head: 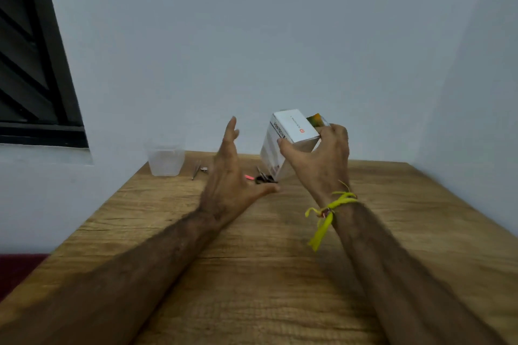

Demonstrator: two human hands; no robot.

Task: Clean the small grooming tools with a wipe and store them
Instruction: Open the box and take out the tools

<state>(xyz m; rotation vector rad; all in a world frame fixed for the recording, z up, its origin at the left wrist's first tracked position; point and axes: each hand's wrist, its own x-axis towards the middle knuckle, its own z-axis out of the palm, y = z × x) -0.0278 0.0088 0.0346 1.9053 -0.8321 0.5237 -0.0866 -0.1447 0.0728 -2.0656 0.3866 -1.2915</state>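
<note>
White printed cardboard box [291, 143], one, tilted: I grip it in my right hand [322, 157]; left hand [228, 176] spread; metal tweezers [196, 171], one.

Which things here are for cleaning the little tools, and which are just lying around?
For the job: tweezers, scissors, white box held by the right hand, probably the clear cup.
Just there: yellow wristband, window. No wipe visible.
</note>
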